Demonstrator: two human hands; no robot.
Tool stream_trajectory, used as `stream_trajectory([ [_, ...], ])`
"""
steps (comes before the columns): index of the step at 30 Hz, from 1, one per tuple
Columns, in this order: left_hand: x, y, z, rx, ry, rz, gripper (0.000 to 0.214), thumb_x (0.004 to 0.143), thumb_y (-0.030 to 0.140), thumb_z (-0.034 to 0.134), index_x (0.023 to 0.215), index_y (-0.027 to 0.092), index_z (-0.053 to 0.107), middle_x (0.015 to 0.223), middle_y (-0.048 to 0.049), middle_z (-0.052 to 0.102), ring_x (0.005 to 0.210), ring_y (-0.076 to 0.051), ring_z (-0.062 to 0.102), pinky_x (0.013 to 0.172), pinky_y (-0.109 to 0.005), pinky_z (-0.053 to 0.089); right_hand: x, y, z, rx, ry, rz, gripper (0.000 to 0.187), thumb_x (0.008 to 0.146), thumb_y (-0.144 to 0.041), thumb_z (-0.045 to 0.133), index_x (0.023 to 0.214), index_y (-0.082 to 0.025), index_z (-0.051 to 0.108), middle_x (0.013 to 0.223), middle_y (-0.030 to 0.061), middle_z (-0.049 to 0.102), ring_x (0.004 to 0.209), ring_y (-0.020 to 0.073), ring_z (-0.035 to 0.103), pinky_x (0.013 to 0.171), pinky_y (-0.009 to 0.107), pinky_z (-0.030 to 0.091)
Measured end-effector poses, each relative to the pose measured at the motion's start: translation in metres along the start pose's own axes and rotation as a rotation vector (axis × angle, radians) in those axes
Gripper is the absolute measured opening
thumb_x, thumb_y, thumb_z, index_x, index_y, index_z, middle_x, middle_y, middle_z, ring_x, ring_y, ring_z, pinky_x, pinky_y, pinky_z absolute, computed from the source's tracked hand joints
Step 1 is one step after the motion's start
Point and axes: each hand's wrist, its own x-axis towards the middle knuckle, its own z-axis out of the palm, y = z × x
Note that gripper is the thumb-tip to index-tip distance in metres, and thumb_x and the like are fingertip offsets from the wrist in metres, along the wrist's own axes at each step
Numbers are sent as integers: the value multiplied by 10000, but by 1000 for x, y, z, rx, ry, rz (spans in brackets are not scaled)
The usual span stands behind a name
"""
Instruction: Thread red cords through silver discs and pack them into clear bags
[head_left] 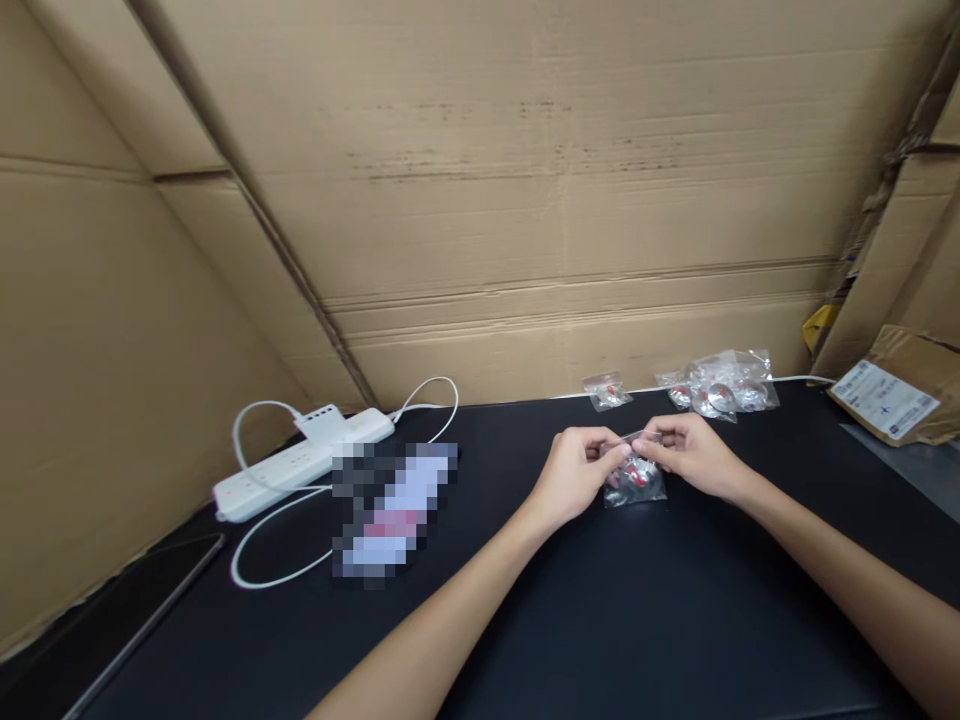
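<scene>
Between both hands, just over the dark table, is a small clear plastic bag (pixel 636 488) with something red and shiny inside; its exact contents are too small to name. My left hand (pixel 576 468) pinches the bag's top edge from the left, thumb against fingers. From the right, my right hand (pixel 686 453) pinches the same top edge, its thumb close to the left one. The bag's lower part hangs down in view, while the fingers cover some of its top.
Behind the hands lie another small clear bag (pixel 609 392) and a cluster of similar bags (pixel 720 385). A labelled cardboard parcel (pixel 900 390) sits at the right. On the left are a white power strip (pixel 300 465), white cables and a blurred-out object (pixel 397 510). Cardboard walls (pixel 525 200) enclose the table.
</scene>
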Motion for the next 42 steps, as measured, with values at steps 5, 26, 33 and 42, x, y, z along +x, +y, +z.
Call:
stream_trajectory([
  [5,-1,1,-9,94,-72,-67,327,837,452,627,690,161,664,547,-21,634,461,-147,613,459,-249,502,0,1,-2,-18,-20,32,278,774,-436,707,719,-164,703,558,1,566,471,98,444,450,237,331],
  [26,-2,-1,-26,384,-209,-1,269,880,302,512,670,174,622,558,8,604,467,-108,537,476,-208,380,0,17,-13,-21,-84,109,279,786,-437,696,792,-162,744,613,32,603,463,95,441,431,241,346],
  [33,-1,-10,-11,266,-3,3,225,889,293,522,728,171,621,636,7,612,519,-105,544,526,-214,420,0,12,-3,45,45,166,307,772,-435,706,890,-152,715,685,49,641,500,97,464,434,227,331],
  [42,2,-15,2,-191,108,-97,309,845,445,597,784,144,631,692,-22,554,609,-143,556,386,-197,457,2,9,4,91,22,225,411,689,-386,793,984,-164,613,724,-6,604,587,102,520,470,195,345],
])
